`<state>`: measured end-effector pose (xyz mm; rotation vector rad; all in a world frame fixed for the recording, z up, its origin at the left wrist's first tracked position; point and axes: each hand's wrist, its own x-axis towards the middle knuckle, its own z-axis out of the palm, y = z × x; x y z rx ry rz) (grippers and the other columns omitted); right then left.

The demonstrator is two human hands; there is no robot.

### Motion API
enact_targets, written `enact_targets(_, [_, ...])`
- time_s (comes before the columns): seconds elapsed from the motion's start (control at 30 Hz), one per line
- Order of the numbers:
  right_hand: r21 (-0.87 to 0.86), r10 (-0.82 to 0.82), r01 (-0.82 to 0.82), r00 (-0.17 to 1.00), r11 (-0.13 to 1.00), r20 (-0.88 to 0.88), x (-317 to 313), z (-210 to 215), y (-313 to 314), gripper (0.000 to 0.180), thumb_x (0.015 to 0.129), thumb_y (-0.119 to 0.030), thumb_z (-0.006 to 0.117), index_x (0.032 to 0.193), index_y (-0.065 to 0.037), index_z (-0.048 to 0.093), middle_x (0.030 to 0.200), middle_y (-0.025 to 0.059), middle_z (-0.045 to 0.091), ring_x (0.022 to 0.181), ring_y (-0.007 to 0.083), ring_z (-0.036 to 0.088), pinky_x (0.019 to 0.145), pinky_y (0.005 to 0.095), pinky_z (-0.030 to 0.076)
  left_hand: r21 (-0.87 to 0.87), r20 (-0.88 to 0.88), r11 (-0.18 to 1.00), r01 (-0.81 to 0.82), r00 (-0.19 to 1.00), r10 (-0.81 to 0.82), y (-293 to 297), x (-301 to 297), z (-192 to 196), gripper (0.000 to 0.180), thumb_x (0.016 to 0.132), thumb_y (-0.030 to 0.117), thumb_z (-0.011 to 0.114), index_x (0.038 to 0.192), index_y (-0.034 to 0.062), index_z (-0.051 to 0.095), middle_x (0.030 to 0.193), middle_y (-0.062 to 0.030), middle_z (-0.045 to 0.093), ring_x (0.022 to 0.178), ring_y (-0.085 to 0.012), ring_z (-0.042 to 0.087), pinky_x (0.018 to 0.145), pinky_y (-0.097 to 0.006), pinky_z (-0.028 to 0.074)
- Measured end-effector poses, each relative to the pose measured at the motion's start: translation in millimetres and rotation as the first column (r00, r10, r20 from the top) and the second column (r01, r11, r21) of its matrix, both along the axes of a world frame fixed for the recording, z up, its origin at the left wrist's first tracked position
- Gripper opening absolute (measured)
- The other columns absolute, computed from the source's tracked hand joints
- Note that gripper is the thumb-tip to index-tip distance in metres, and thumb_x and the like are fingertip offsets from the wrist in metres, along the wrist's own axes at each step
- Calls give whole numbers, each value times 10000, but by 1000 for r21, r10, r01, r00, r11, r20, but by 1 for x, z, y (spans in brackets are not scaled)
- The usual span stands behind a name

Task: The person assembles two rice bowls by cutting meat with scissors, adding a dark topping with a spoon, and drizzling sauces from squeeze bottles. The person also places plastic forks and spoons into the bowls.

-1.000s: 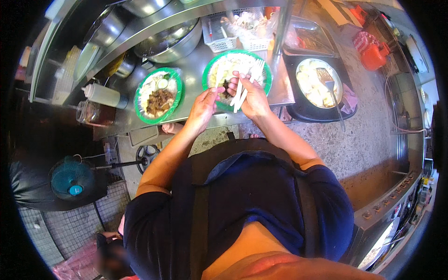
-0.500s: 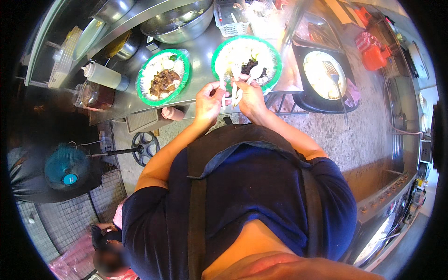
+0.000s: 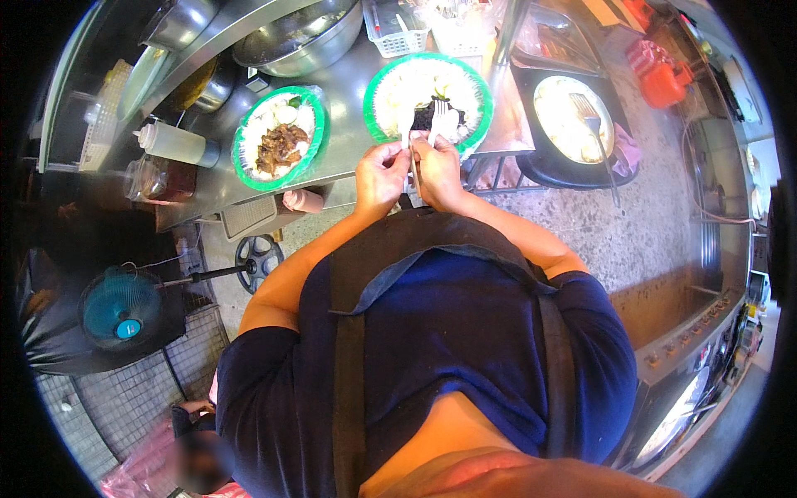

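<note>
A green plate (image 3: 483, 98) heaped with white rice stands on the steel counter straight ahead. My left hand (image 3: 379, 174) and my right hand (image 3: 438, 170) meet at its near rim, close together. The left hand pinches a white plastic spoon (image 3: 405, 126) and the right hand grips a white plastic fork (image 3: 439, 116); both utensils point up over the rice and a dark patch of food. To the left sits a second green plate (image 3: 318, 124), wrapped in clear film, with brown meat, rice and egg.
A big metal bowl (image 3: 299, 37) and a white basket (image 3: 398, 29) stand behind the plates. A squeeze bottle (image 3: 174, 143) lies at the left. A black pan (image 3: 573, 120) with a spatula sits at the right, a red container (image 3: 660, 79) beyond. A teal fan (image 3: 120, 307) and another person (image 3: 199, 461) are below left.
Both hands have drawn back from over the rice to the plate's near rim, and the spoon and fork now stand side by side between them.
</note>
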<state>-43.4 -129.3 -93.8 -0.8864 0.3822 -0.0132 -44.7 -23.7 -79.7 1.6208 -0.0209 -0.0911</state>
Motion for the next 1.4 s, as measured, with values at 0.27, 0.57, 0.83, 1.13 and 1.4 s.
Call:
enact_targets(0.27, [290, 374, -347, 926, 892, -42, -6, 10, -24, 116, 949, -163, 533, 922, -58, 574, 728, 8, 536, 614, 96, 484, 539, 251, 396, -120, -131, 982, 147, 978, -163, 9, 1, 12, 190, 925, 51, 552, 1083, -28, 624, 849, -65, 654, 718, -113, 619, 635, -247, 519])
enact_targets(0.57, [301, 490, -452, 870, 840, -62, -11, -9, -29, 106, 913, -133, 574, 960, -40, 556, 829, 49, 580, 674, 113, 517, 541, 247, 419, -148, -33, 966, 211, 975, -218, 24, -9, -3, 182, 949, 89, 538, 1077, -23, 605, 950, -73, 652, 857, -128, 610, 782, -274, 498])
enact_targets(0.83, [-76, 624, -620, 771, 781, 130, -29, 14, -17, 142, 839, -57, 627, 974, -32, 593, 846, 46, 598, 714, 97, 552, 572, 239, 457, -506, -393, 849, -153, 917, -69, 60, -44, 16, 162, 919, 46, 541, 1067, -4, 583, 984, -121, 640, 899, -227, 658, 807, -336, 562])
enact_targets(1.13, [-820, 628, -193, 741, 538, 238, -23, 35, 0, 615, 728, -13, 638, 1322, -59, 485, 950, 143, 567, 708, 184, 574, 613, 326, 500, -295, -265, 905, -307, 936, 231, 45, -39, 23, 182, 904, 86, 597, 1036, -39, 596, 907, -93, 637, 775, -185, 657, 655, -320, 571])
enact_targets(1.4, [-932, 648, -56, 733, 359, 206, -11, 14, 5, 417, 754, -104, 637, 1166, -54, 602, 763, 166, 599, 674, 318, 577, 636, 392, 483, -227, -167, 916, -331, 940, 299, 33, -24, 5, 183, 921, 103, 576, 1038, -36, 600, 851, -70, 618, 696, -128, 608, 593, -259, 516])
